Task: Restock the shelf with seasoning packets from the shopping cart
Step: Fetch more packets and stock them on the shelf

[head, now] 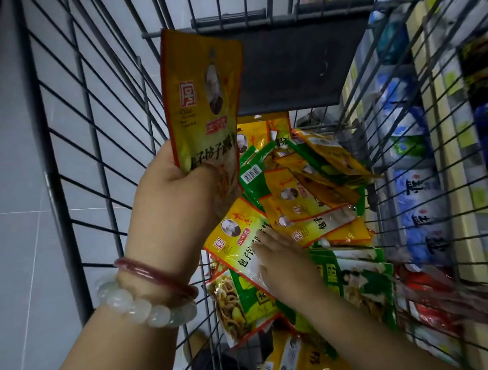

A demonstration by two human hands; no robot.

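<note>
My left hand (176, 196) holds a yellow seasoning packet (201, 97) upright above the wire shopping cart (68, 157), gripped at its lower end. My right hand (283, 257) reaches down into the cart, fingers spread and resting on another yellow packet (235, 238) that lies on top of the pile. The pile of yellow and green seasoning packets (305, 203) covers the cart's bottom. Whether the right fingers are closed on that packet is not visible.
The cart's dark folded seat flap (291, 64) stands at the far end. Store shelves (427, 155) with blue-and-white and red bags run along the right, seen through the cart's wires. Grey tiled floor (10, 203) lies on the left.
</note>
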